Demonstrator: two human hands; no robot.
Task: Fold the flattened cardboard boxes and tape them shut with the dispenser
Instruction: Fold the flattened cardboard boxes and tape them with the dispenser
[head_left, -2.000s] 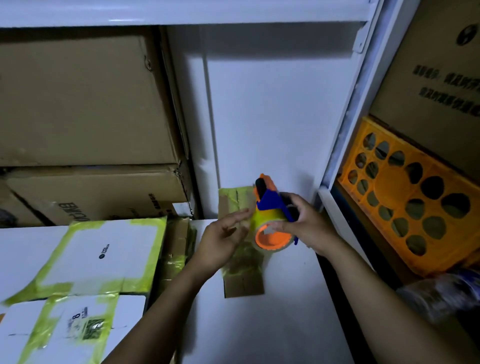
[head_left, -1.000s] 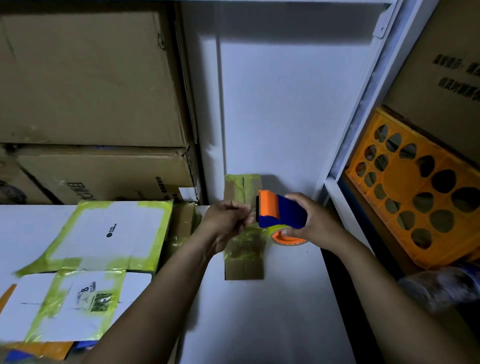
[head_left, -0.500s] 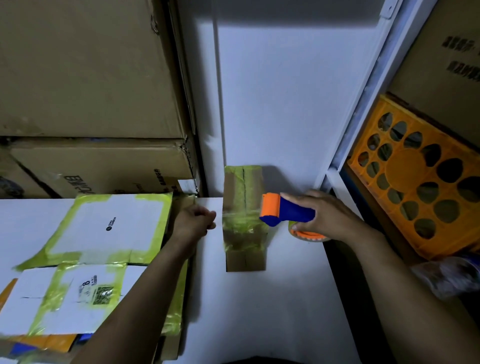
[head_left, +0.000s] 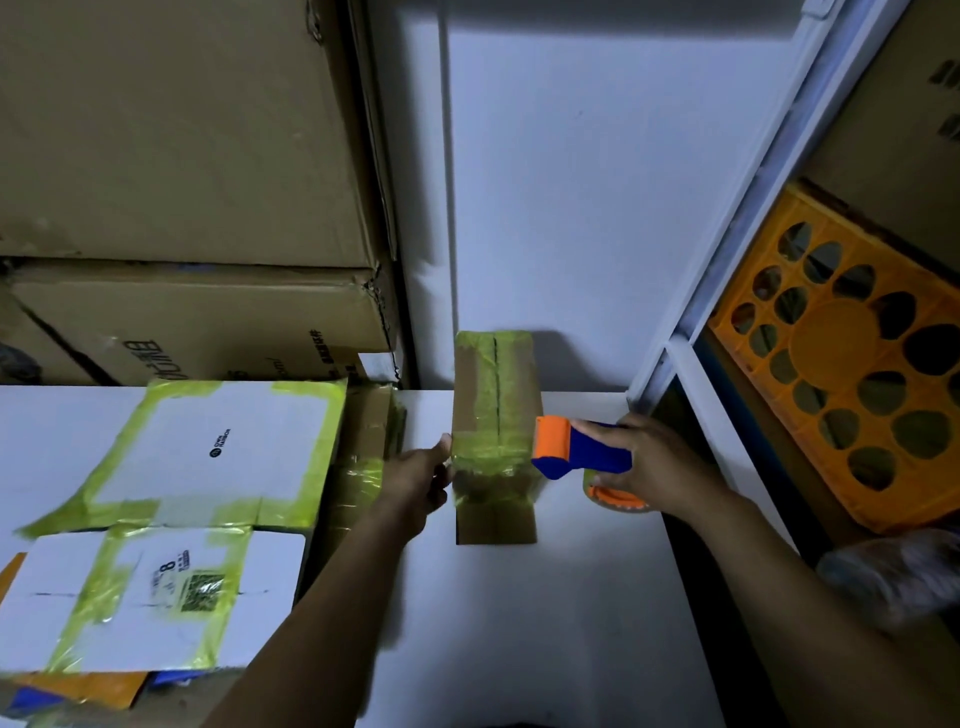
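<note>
A small brown cardboard box (head_left: 494, 441) wrapped in yellow-green tape stands on the white table (head_left: 519, 623) against the back wall. My left hand (head_left: 415, 480) touches its left side, fingers loosely curled. My right hand (head_left: 657, 467) grips the blue and orange tape dispenser (head_left: 582, 454) at the box's right side. The orange head of the dispenser sits against the box's right edge. Its tape roll (head_left: 615, 496) shows below my fingers.
Flattened white boxes (head_left: 208, 457) with yellow-green tape lie stacked at the left, another flattened white box (head_left: 145, 592) in front. Large brown cartons (head_left: 182, 156) pile up behind them. An orange perforated crate (head_left: 852, 374) stands on a shelf at the right.
My left hand let go of the tape end, swung left, then came back to the box's left side. My right hand lowered the dispenser to the box's right edge.
</note>
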